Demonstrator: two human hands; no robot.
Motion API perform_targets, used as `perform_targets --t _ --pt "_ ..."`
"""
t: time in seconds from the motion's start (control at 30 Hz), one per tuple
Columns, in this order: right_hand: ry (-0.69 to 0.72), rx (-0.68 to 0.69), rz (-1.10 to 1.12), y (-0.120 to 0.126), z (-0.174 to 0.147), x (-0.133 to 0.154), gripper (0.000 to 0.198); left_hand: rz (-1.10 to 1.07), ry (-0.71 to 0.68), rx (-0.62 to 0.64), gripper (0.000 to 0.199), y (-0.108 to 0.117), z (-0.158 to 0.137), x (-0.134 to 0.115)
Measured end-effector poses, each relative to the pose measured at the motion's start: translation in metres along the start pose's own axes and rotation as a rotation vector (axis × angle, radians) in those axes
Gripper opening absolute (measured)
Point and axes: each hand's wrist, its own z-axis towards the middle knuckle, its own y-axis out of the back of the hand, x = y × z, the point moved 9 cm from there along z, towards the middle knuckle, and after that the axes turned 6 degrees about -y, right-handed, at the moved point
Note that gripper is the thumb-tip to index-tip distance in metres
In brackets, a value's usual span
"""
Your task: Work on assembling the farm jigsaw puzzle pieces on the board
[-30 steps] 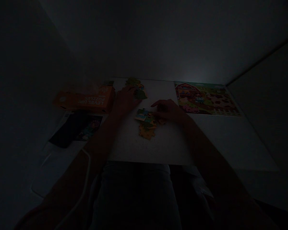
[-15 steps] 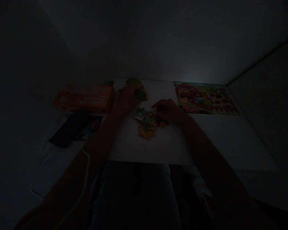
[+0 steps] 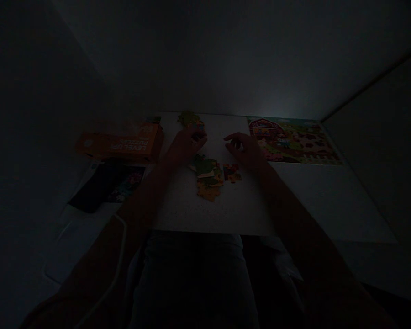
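Note:
The scene is very dark. My left hand (image 3: 187,145) is over the near edge of a far pile of jigsaw pieces (image 3: 187,119), its fingers bent and the thumb apart from them; no piece shows in its grip. Across a gap, my right hand (image 3: 245,148) hovers with thumb and forefinger apart, holding nothing visible. Below and between the hands lies a nearer heap of jigsaw pieces (image 3: 209,180), green and yellow, partly overlapping. Just right of it, a red and orange group of jigsaw pieces (image 3: 232,173) lies flat, near my right wrist.
A farm picture sheet (image 3: 291,141) with a red barn lies at the back right. On the left are an orange puzzle box (image 3: 123,145), a dark flat object (image 3: 97,187) and a dark picture sheet (image 3: 128,183). A pale cable (image 3: 123,242) crosses my left forearm.
A green piece that was by my left hand is gone from there, and a green piece now tops the nearer heap. My right hand has moved up, uncovering the red and orange pieces.

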Motion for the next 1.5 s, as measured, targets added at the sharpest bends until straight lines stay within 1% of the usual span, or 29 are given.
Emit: perform_targets --t 0.03,0.07,0.13,0.2,0.27,0.4,0.5,0.6,0.67,0.8,0.9,0.97,1.03,1.1,1.17,1.2,1.27,1.3,1.33,1.4,1.47,1.5 --pt "0.029 0.000 -0.055 -0.002 -0.001 0.002 0.018 0.112 -0.008 -0.034 0.029 0.006 -0.002 -0.002" --pt "0.063 -0.009 -0.124 -0.003 -0.002 0.005 0.018 0.216 -0.014 -0.041 0.036 0.009 -0.003 -0.004" --pt "0.099 -0.015 -0.221 -0.007 -0.003 0.007 0.019 0.371 0.000 0.022 0.057 0.008 -0.007 -0.004" --pt "0.100 0.001 -0.240 -0.011 -0.003 0.006 0.021 0.443 0.042 0.111 0.069 0.004 -0.011 -0.001" --pt "0.103 0.028 -0.237 -0.015 -0.003 0.006 0.022 0.464 0.076 0.130 0.071 0.004 -0.014 0.001" --pt "0.109 0.074 -0.240 -0.020 -0.004 0.007 0.018 0.480 0.101 0.019 0.063 0.015 -0.012 0.000" --pt "0.102 0.081 -0.232 -0.020 -0.005 0.007 0.015 0.491 0.105 -0.010 0.061 0.017 -0.010 -0.001" --pt "0.090 0.075 -0.217 -0.020 -0.005 0.008 0.015 0.453 0.156 -0.005 0.075 0.015 -0.008 0.005" --pt "0.084 0.076 -0.200 -0.020 -0.005 0.008 0.015 0.405 0.170 -0.010 0.078 0.012 -0.008 0.009" --pt "0.075 0.076 -0.187 -0.020 -0.004 0.007 0.017 0.190 0.067 -0.034 0.068 0.006 -0.005 0.008" --pt "0.050 0.041 -0.167 -0.017 -0.004 0.006 0.025 -0.034 -0.037 -0.055 0.059 0.002 -0.003 0.001" --pt "0.029 0.014 -0.115 -0.015 -0.003 0.006 0.031 -0.154 -0.083 -0.029 0.054 -0.003 -0.002 -0.006" --pt "0.020 0.016 -0.059 -0.014 -0.003 0.009 0.033 -0.254 -0.081 0.031 0.052 -0.012 -0.002 -0.013" --pt "0.023 0.034 -0.024 -0.014 -0.002 0.013 0.036 -0.324 -0.043 0.080 0.052 -0.020 -0.003 -0.016" --pt "0.022 0.025 -0.002 -0.010 -0.001 0.014 0.041 -0.341 -0.024 0.085 0.056 -0.024 -0.004 -0.018" --pt "0.017 -0.004 0.007 -0.006 0.000 0.013 0.042 -0.316 -0.032 0.070 0.061 -0.024 -0.005 -0.020" --pt "0.016 -0.093 0.020 0.004 0.002 0.009 0.045 -0.210 -0.095 0.038 0.072 -0.019 -0.006 -0.027" --pt "0.021 -0.134 0.021 0.009 0.002 0.007 0.046 -0.146 -0.149 0.046 0.073 -0.018 -0.007 -0.034" --pt "0.029 -0.175 0.021 0.015 0.002 0.005 0.047 -0.090 -0.213 0.086 0.069 -0.021 -0.010 -0.042" --pt "0.044 -0.238 0.012 0.025 0.001 0.000 0.049 -0.009 -0.317 0.223 0.053 -0.030 -0.017 -0.061" --pt "0.051 -0.261 0.004 0.037 0.000 -0.003 0.049 0.077 -0.331 0.343 0.050 -0.039 -0.029 -0.075" --pt "0.050 -0.245 -0.003 0.042 -0.001 -0.004 0.049 0.133 -0.313 0.386 0.054 -0.042 -0.036 -0.079"
